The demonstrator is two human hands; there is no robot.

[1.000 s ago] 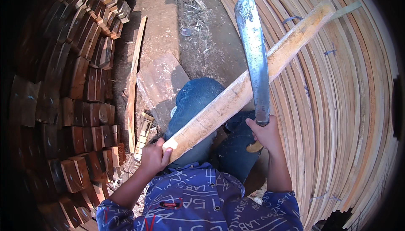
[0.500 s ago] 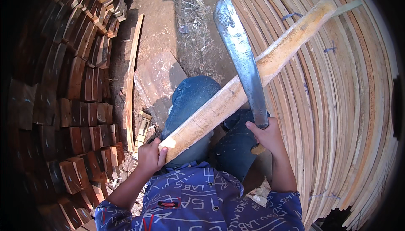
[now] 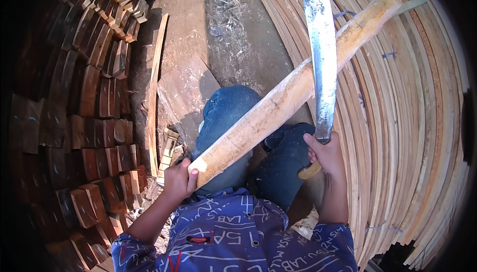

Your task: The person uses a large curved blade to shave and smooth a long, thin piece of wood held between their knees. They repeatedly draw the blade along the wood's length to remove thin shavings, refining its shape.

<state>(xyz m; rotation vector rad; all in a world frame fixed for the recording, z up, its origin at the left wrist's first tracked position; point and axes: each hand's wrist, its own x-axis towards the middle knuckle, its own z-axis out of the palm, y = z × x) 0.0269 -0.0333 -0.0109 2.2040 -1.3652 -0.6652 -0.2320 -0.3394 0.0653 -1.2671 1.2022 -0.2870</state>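
My left hand [image 3: 179, 178] is closed round the near end of a long, pale wooden plank [image 3: 258, 118]. The plank slants up to the right across my left knee, its far end over the stacked strips. In my right hand [image 3: 327, 153] is the wooden handle of a machete [image 3: 322, 58], its curved butt showing below my fingers. The broad steel blade points away from me, nearly upright in the picture, and crosses in front of the plank beyond its middle. Whether the blade touches the wood I cannot tell.
Stacked dark wooden blocks [image 3: 94, 167] rise along the left. On the right lie many long pale wood strips [image 3: 397, 147], some tied with blue bands. A narrow board [image 3: 158, 93] and a yellowish wooden piece [image 3: 168, 155] lie left of my knee [image 3: 226, 118]. Shavings [image 3: 231, 11] litter the ground ahead.
My right hand has moved slightly right and up with the machete. Its blade has swung right, from a leftward tilt to nearly upright. The plank has shifted only a little in my left hand.
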